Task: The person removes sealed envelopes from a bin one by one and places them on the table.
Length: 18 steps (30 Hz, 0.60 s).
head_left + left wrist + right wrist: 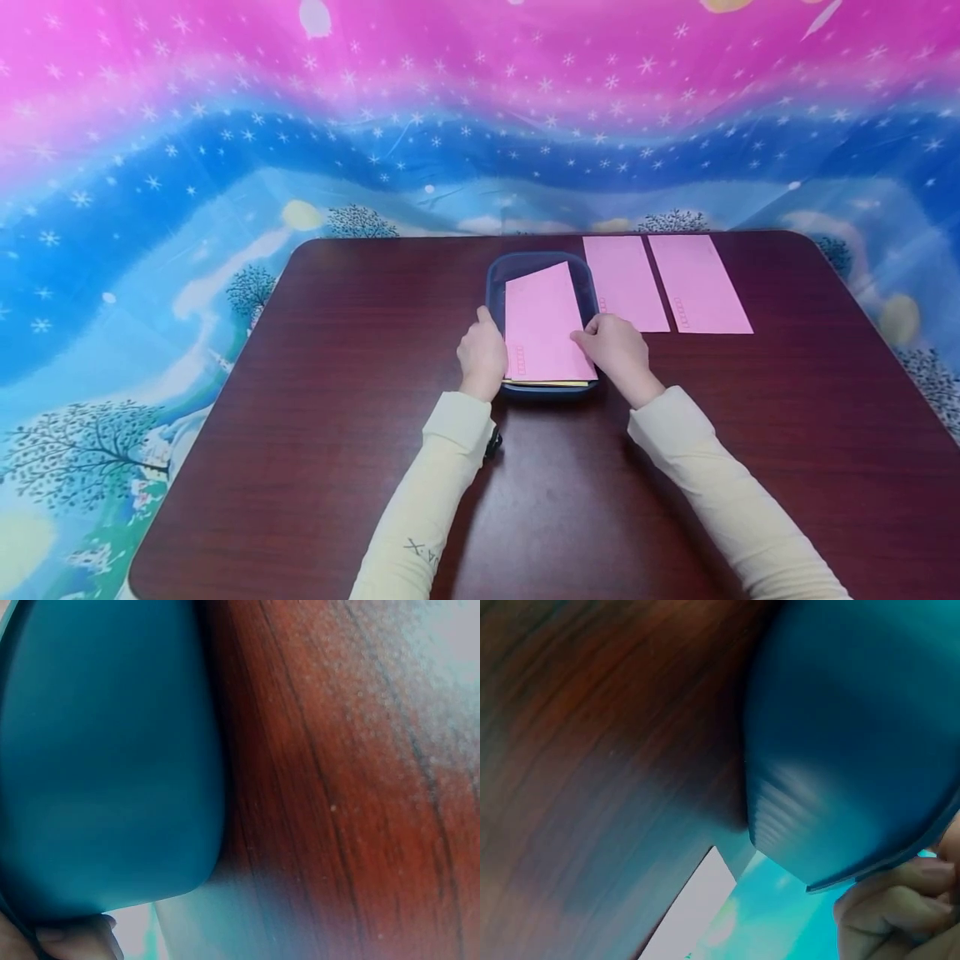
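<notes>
A dark blue rectangular container (542, 265) stands on the table, holding a pink envelope (546, 321) on top, with a yellow edge (543, 383) showing under its near end. My left hand (482, 354) grips the container's left rim; in the left wrist view its fingers (79, 939) curl at the rim beside the blue wall. At the right side, my right hand (618, 350) pinches the right edge of the pink envelope between thumb and finger. In the right wrist view its curled fingers (892, 907) are close by the container's rim.
Two more pink envelopes, a nearer one (626, 283) and a farther one (701, 283), lie side by side to the right of the container. The dark brown table (337, 375) has rounded corners. A patterned cloth (450, 125) hangs behind it.
</notes>
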Available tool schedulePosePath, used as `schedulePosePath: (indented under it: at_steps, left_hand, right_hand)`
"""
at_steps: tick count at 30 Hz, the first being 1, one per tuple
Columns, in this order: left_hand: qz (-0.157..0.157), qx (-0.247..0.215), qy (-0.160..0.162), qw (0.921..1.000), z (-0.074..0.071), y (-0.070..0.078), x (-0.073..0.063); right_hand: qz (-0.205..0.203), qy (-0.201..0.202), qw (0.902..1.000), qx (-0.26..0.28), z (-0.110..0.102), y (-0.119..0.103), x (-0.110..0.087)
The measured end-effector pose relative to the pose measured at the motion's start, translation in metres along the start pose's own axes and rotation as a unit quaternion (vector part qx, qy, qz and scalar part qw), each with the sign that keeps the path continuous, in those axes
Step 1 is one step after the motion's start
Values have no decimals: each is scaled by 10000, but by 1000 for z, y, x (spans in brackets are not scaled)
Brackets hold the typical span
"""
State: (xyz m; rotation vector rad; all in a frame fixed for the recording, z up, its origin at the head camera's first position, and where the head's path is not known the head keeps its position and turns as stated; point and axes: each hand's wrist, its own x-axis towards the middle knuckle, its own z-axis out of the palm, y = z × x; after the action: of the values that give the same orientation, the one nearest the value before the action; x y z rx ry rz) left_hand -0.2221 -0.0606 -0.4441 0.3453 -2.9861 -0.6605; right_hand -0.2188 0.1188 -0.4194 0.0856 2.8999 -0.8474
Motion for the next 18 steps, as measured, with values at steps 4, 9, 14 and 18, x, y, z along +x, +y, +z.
schedulePosePath:
  at_steps: [4,9,14,18]
  left_hand:
    - [0,1,1,10000,0,0,0]
    - [1,-11,1,10000,1,-1,-1]
    - [-28,9,-67,10000,1,0,-1]
    - [-55,10,-70,10000,0,0,0]
  right_hand:
    - [-142,-144,9988,440,-6,5,-1]
    - [-258,-293,9943,996,-17,11,-9]
    - [-427,-84,9933,1070,-29,20,-23]
    - [-534,106,9944,908,-37,33,-35]
